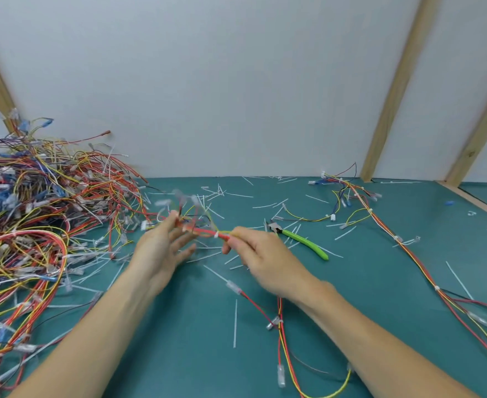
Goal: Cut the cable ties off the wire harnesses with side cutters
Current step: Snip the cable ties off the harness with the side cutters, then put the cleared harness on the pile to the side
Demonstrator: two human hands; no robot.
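Note:
A red and yellow wire harness (207, 232) stretches between my two hands above the green mat (179, 340). A white cable tie (216, 234) wraps it near the middle. My right hand (261, 254) pinches the harness at its right end, and the wires trail down under my wrist. My left hand (161, 248) is blurred, fingers spread, touching the harness's loose connector ends. The side cutters (299, 238), with green handles, lie on the mat just right of my right hand, held by neither hand.
A large heap of tangled harnesses (29, 219) fills the left side. Another long harness (394, 237) runs from the back right down the right side. Cut white tie pieces (235, 323) litter the mat. A white wall with wooden battens (391, 90) stands behind.

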